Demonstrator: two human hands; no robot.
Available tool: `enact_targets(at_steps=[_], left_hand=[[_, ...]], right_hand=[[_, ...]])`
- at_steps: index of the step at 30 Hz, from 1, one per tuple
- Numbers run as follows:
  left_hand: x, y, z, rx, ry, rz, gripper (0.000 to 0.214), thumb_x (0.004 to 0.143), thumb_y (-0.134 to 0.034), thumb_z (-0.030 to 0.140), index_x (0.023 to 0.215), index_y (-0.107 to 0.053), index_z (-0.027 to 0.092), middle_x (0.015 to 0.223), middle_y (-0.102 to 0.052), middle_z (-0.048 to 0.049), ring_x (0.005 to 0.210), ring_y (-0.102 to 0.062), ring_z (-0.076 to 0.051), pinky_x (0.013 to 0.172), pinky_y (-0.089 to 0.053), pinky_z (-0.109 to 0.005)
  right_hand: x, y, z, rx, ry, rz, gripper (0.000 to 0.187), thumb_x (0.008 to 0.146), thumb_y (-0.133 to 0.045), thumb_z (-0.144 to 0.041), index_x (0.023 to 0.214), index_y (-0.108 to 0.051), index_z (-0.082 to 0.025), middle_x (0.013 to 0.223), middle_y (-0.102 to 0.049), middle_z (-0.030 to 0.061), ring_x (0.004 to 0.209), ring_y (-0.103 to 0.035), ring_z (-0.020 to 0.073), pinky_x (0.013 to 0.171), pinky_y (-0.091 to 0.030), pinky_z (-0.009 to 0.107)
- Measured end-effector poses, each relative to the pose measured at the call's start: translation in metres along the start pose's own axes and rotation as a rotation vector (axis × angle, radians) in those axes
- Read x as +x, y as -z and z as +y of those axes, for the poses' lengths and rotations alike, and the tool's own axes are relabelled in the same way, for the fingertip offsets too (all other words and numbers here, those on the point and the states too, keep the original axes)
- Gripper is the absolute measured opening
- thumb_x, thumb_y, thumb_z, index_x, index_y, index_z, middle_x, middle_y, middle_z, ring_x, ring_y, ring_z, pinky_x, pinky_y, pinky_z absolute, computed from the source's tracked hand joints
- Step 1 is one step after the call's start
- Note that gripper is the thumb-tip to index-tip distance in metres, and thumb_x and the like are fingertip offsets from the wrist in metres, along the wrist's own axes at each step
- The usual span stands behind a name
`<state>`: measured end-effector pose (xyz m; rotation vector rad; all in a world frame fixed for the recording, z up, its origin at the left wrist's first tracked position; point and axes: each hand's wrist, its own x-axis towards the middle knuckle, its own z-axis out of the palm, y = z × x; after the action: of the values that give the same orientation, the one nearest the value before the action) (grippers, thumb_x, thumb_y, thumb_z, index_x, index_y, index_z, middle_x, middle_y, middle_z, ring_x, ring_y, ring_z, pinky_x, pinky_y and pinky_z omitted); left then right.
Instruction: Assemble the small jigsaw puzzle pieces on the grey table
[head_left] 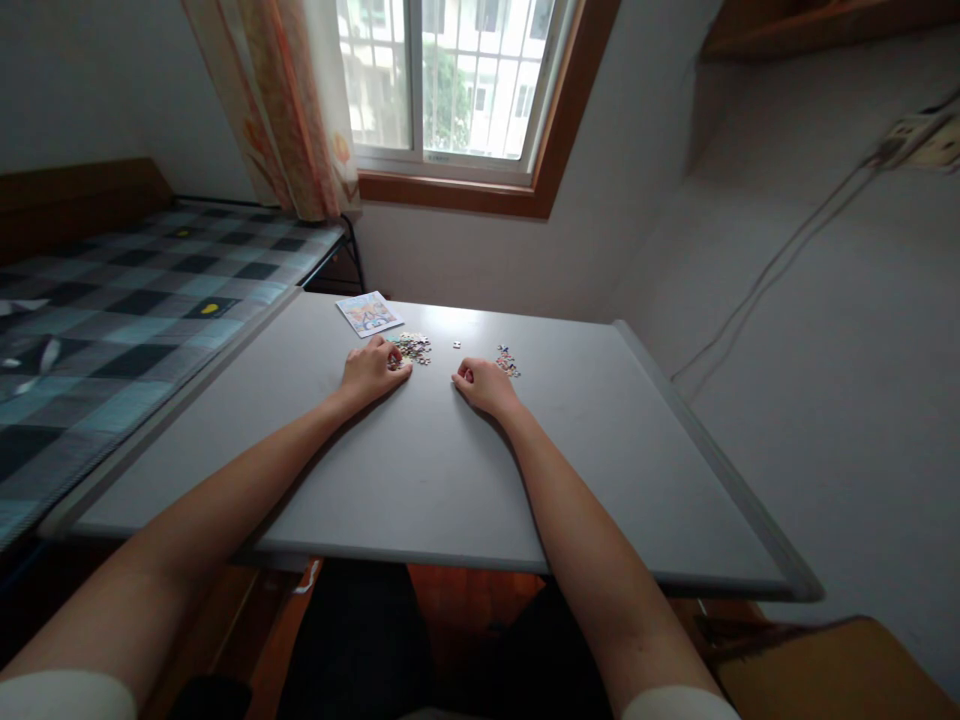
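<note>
My left hand (373,370) rests on the grey table at the near left side of a pile of small jigsaw puzzle pieces (415,347). Its fingers curl around the pile's edge, thumb stretched along the tabletop, and touch some of the pieces. To the right, my right hand (484,384) lies on the table with its fingers curled in; whatever they may hold is hidden. Just beyond it is a smaller cluster of puzzle pieces (507,358). A single puzzle piece (457,345) sits between the two groups. Behind the left pile lies a square picture card (369,314).
The grey table (420,480) has raised rims along its left and right sides. A bed with a checked cover (247,270) adjoins its left. A window (457,85) and a curtain (292,110) are behind it. A wooden stool or chair seat (840,670) stands at the lower right.
</note>
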<state>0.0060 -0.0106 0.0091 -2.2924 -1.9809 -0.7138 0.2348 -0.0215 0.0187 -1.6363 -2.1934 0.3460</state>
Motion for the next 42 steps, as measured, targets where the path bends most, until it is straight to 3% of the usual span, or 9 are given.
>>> enact_targets(at_steps=[9,11,16,18,28,32,37,42], left_hand=[[0.002,-0.003,-0.003,-0.067,-0.084,0.066,0.023,0.08,-0.065,0.042,0.085,-0.067,0.019,0.093,-0.059,-0.0061,0.077,-0.059,-0.02,0.076,-0.045,-0.035],[0.002,-0.004,-0.002,-0.149,-0.192,0.075,0.022,0.081,-0.065,0.039,0.087,-0.066,0.018,0.091,-0.058,-0.0052,0.07,-0.057,-0.016,0.072,-0.046,-0.032],[-0.001,-0.004,0.001,-0.25,-0.621,0.001,0.021,0.086,-0.061,0.038,0.093,-0.065,0.019,0.092,-0.06,-0.0034,0.067,-0.055,-0.012,0.072,-0.046,-0.028],[-0.003,-0.003,0.002,-0.239,-0.687,-0.002,0.022,0.088,-0.059,0.039,0.096,-0.064,0.019,0.094,-0.061,-0.0039,0.069,-0.056,-0.012,0.073,-0.047,-0.028],[-0.005,0.001,0.005,-0.22,-0.711,0.022,0.021,0.09,-0.057,0.036,0.099,-0.064,0.019,0.095,-0.062,-0.0043,0.069,-0.057,-0.011,0.069,-0.047,-0.025],[-0.005,0.002,0.007,-0.198,-0.646,0.056,0.022,0.091,-0.055,0.036,0.101,-0.062,0.018,0.09,-0.063,-0.0039,0.068,-0.057,-0.012,0.068,-0.046,-0.025],[-0.004,0.003,0.004,-0.199,-0.573,0.062,0.026,0.09,-0.055,0.041,0.079,-0.06,0.018,0.079,-0.063,-0.0024,0.066,-0.055,-0.013,0.065,-0.043,-0.026],[-0.003,0.001,0.002,-0.194,-0.595,0.037,0.026,0.09,-0.056,0.042,0.081,-0.063,0.019,0.077,-0.063,-0.0019,0.066,-0.056,-0.013,0.068,-0.044,-0.027]], right_hand=[[0.001,-0.003,0.0,0.006,0.001,0.008,0.015,0.087,-0.058,-0.031,0.084,-0.067,-0.019,0.084,-0.069,0.0057,0.076,-0.059,0.0168,0.065,-0.037,0.026],[0.002,-0.004,0.0,0.02,0.007,0.021,0.015,0.087,-0.059,-0.031,0.083,-0.067,-0.019,0.083,-0.069,0.0057,0.076,-0.059,0.0166,0.065,-0.037,0.025],[0.002,-0.009,-0.006,0.207,0.071,0.048,0.016,0.089,-0.058,-0.031,0.089,-0.068,-0.019,0.079,-0.068,0.0034,0.068,-0.057,0.0131,0.066,-0.04,0.024],[0.002,-0.012,-0.009,0.289,0.113,0.036,0.016,0.09,-0.057,-0.03,0.092,-0.068,-0.018,0.077,-0.068,0.0022,0.066,-0.056,0.0117,0.066,-0.04,0.023],[0.002,-0.021,-0.01,0.368,0.187,0.014,0.017,0.089,-0.057,-0.026,0.083,-0.07,-0.016,0.072,-0.068,0.0021,0.065,-0.056,0.0111,0.065,-0.04,0.022],[0.002,-0.02,-0.01,0.396,0.161,0.0,0.018,0.088,-0.057,-0.026,0.082,-0.07,-0.016,0.07,-0.068,0.0014,0.064,-0.056,0.0111,0.065,-0.04,0.022],[0.003,-0.021,-0.009,0.425,0.138,0.012,0.018,0.087,-0.057,-0.026,0.08,-0.069,-0.015,0.068,-0.066,0.0007,0.064,-0.055,0.011,0.064,-0.038,0.022],[0.004,-0.022,-0.008,0.428,0.165,0.023,0.019,0.087,-0.056,-0.026,0.079,-0.068,-0.014,0.067,-0.064,0.0003,0.062,-0.05,0.0101,0.061,-0.036,0.022]])
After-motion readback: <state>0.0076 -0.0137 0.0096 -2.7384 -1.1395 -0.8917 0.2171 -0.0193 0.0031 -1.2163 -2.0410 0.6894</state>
